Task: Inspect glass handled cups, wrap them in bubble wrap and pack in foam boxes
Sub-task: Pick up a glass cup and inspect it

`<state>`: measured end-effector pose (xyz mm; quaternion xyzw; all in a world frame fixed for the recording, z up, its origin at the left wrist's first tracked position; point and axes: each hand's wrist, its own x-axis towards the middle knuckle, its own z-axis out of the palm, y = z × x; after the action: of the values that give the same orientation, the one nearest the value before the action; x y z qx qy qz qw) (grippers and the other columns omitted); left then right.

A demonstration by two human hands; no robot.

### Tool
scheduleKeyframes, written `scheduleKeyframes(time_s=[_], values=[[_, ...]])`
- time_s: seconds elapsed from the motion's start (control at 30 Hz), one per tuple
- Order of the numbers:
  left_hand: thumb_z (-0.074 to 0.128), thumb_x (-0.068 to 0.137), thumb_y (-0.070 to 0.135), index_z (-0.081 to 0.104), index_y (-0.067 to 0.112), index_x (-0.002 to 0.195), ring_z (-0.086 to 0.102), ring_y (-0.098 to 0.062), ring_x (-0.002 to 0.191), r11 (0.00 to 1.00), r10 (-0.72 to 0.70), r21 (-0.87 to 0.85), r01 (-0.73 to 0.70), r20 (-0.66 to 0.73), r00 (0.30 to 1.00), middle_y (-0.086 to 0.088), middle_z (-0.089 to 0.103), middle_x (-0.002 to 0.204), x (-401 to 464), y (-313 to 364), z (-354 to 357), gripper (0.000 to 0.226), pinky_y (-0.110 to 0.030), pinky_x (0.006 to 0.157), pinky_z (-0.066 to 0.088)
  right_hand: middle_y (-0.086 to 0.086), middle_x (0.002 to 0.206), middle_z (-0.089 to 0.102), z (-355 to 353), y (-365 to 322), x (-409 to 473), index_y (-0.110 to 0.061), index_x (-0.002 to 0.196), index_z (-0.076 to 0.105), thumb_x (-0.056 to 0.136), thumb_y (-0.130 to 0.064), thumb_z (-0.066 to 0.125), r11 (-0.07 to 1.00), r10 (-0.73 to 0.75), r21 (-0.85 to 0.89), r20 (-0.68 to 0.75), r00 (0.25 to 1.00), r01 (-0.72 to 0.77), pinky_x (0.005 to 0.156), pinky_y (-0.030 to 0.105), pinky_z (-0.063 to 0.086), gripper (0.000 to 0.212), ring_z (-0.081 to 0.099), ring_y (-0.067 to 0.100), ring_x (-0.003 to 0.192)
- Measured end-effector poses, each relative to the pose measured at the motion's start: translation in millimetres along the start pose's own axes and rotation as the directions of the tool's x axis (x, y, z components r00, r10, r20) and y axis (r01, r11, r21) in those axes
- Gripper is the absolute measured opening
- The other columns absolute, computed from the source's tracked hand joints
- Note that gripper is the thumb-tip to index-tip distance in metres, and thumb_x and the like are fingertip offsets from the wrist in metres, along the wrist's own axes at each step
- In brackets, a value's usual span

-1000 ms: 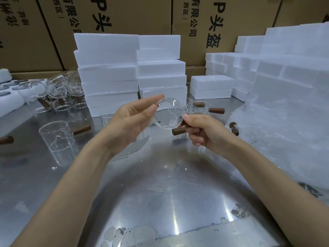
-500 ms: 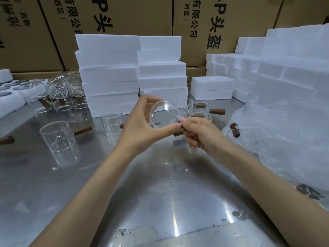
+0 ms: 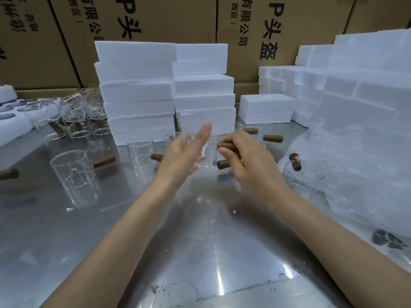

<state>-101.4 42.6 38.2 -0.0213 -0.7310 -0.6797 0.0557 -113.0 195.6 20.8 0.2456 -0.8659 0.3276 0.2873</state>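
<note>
right hand curled round brown handle of glass cup, held above metal table, centre | left hand blurred, fingers straight, beside the cup's glass | more handled cups standing left and far | bubble wrap heaped right | closed foam boxes stacked far, contents hidden

I see a steel table filling the lower view, its scuffed top throwing back bright streaks of overhead light. Behind the table, brown cardboard cartons printed with black characters stand stacked like a wall across the whole back. Beneath the cartons a lower row of cardboard meets the table's far edge. The light is cool and even.
</note>
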Motion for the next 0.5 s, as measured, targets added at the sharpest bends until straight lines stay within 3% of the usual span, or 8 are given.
scheduleKeyframes(time_s=[0.07, 0.13, 0.2, 0.27, 0.3, 0.37, 0.5], values=[[0.061, 0.054, 0.072, 0.056, 0.019, 0.121, 0.068, -0.009, 0.094, 0.998, -0.031, 0.052, 0.030, 0.022, 0.999, 0.002, 0.063, 0.115, -0.5, -4.6, 0.7, 0.086, -0.023, 0.075, 0.057, -0.010, 0.093, 0.054, -0.5, -1.2, -0.6, -0.019, 0.098, 0.055, 0.095, -0.030, 0.046, 0.988, -0.061, -0.136, 0.054, 0.997, 0.067, 0.061, 0.023, 0.034, 0.014, 0.051, 0.006, 0.086], [0.064, 0.057, 0.065, 0.057, 0.018, 0.118, 0.070, -0.004, 0.077, 0.996, 0.035, 0.077, -0.034, -0.014, 0.999, 0.000, 0.067, 0.112, 0.0, -8.4, 0.9, 0.077, -0.016, 0.063, 0.056, -0.011, 0.089, 0.049, -1.2, -1.4, -2.1, -0.021, 0.094, 0.050, 0.097, -0.033, 0.042, 0.966, -0.052, -0.241, 0.164, 0.985, 0.091, 0.060, 0.027, 0.030, 0.014, 0.050, 0.012, 0.087], [0.067, 0.058, 0.061, 0.059, 0.020, 0.113, 0.068, -0.004, 0.074, 0.987, 0.116, 0.111, -0.113, -0.016, 0.993, 0.005, 0.067, 0.103, 1.3, -11.0, 0.0, 0.070, -0.011, 0.055, 0.049, -0.009, 0.085, 0.053, -3.1, -0.5, -2.3, -0.022, 0.087, 0.045, 0.098, -0.033, 0.040, 0.984, 0.010, -0.176, 0.267, 0.964, 0.039, 0.068, 0.034, 0.039, 0.016, 0.054, 0.018, 0.083], [0.069, 0.056, 0.060, 0.061, 0.024, 0.107, 0.067, -0.007, 0.075, 0.978, 0.163, 0.133, -0.163, 0.009, 0.987, 0.010, 0.068, 0.091, 2.6, -12.9, -1.8, 0.063, -0.012, 0.059, 0.047, -0.007, 0.074, 0.056, -6.8, -0.5, -0.8, -0.019, 0.083, 0.051, 0.099, -0.032, 0.041, 0.990, 0.092, 0.070, 0.358, 0.929, -0.125, 0.067, 0.035, 0.042, 0.023, 0.054, 0.014, 0.071], [0.072, 0.056, 0.061, 0.061, 0.027, 0.104, 0.067, -0.006, 0.075, 0.973, 0.182, 0.142, -0.184, 0.025, 0.983, 0.012, 0.068, 0.085, 3.6, -13.5, -3.1, 0.060, -0.014, 0.062, 0.047, -0.009, 0.066, 0.052, -8.8, -0.9, 0.1, -0.019, 0.080, 0.054, 0.099, -0.032, 0.041, 0.945, 0.138, 0.219, 0.410, 0.902, -0.244, 0.061, 0.030, 0.040, 0.026, 0.049, 0.009, 0.061], [0.077, 0.058, 0.062, 0.062, 0.030, 0.099, 0.067, -0.002, 0.074, 0.969, 0.202, 0.130, -0.209, 0.065, 0.977, 0.014, 0.070, 0.081, 5.7, -13.8, -5.7, 0.054, -0.014, 0.064, 0.047, -0.010, 0.052, 0.038, -12.3, -0.2, 2.1, -0.015, 0.079, 0.054, 0.100, -0.036, 0.036, 0.758, 0.193, 0.443, 0.549, 0.813, -0.479, 0.047, 0.021, 0.031, 0.035, 0.034, 0.006, 0.045], [0.073, 0.059, 0.055, 0.062, 0.028, 0.103, 0.066, -0.006, 0.069, 0.962, 0.265, 0.027, -0.271, 0.135, 0.955, 0.003, 0.072, 0.091, 8.8, -12.9, -8.2, 0.053, -0.016, 0.066, 0.050, -0.008, 0.044, 0.024, -20.9, 0.7, 6.0, -0.015, 0.075, 0.050, 0.096, -0.046, 0.032, 0.326, 0.061, 0.549, 0.800, 0.597, -0.770, 0.035, 0.017, 0.025, 0.041, 0.020, 0.004, 0.032]])
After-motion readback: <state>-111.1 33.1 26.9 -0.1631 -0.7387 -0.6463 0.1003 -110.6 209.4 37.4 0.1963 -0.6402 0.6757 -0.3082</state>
